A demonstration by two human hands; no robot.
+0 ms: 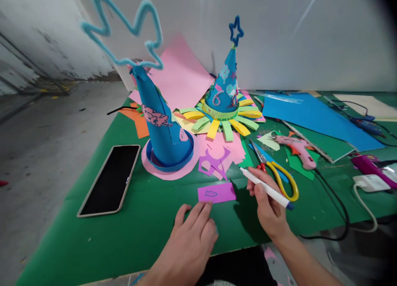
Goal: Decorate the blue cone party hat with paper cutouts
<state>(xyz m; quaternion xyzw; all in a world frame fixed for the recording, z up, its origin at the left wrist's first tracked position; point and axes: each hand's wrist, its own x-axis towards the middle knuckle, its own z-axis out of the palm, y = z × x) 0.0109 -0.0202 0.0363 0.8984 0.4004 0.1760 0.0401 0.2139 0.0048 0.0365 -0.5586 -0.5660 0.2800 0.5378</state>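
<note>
A small purple paper rectangle [225,191] lies on the green table, with a little fish drawn on it in dark ink. The fingertips of my left hand [195,232] rest at its lower edge, fingers stretched out flat. In my right hand [268,203] is a white marker [266,189], gripped between thumb and fingers. Its tip points up and left, off the paper, and its dark blue end points down and right. Just above the paper are purple cut-out scraps [214,164]. Yellow-handled scissors [274,168] lie partly behind my right hand.
A blue paper cone hat [164,133] with a pipe-cleaner shape stands left of centre, a decorated cone hat [225,87] behind it. A phone [110,180] lies at left. To the right are a pink glue gun [297,147], its cord, blue paper [313,116] and a white charger [370,182].
</note>
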